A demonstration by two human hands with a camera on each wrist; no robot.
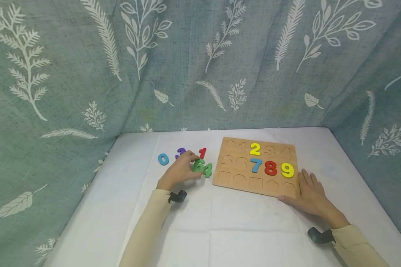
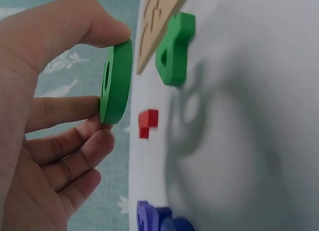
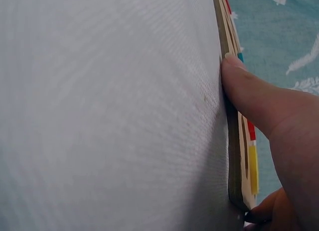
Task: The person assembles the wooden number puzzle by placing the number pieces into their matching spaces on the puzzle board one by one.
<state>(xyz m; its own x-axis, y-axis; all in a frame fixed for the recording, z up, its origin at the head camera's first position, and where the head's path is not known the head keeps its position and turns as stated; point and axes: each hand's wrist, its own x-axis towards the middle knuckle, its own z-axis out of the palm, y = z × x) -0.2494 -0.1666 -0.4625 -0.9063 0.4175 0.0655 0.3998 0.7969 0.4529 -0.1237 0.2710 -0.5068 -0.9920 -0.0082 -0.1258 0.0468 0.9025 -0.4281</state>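
Note:
My left hand (image 1: 179, 173) pinches a green number 6 (image 2: 117, 84) between thumb and index finger, raised above the white cloth. Just beside it lies a green number 4 (image 1: 208, 170); a red number 1 (image 1: 202, 152) is a little farther back. At the right, my right hand (image 1: 310, 193) rests against the near right corner of a wooden number puzzle board (image 1: 220, 159). Its thumb touches the front edge and its straight fingers lie along the right side. The board bears a yellow 2 (image 1: 255, 149), blue 7 (image 1: 256, 165), red 8 (image 1: 270, 168) and yellow 9 (image 1: 287, 170).
Left of the board, a blue 0 (image 1: 163, 159) and a purple 3 (image 1: 180, 151), partly hidden by the left hand, lie on the white-covered table (image 1: 200, 237). Cut-out recesses show elsewhere on the board. A green leaf-patterned curtain (image 1: 187, 74) encloses the back and sides.

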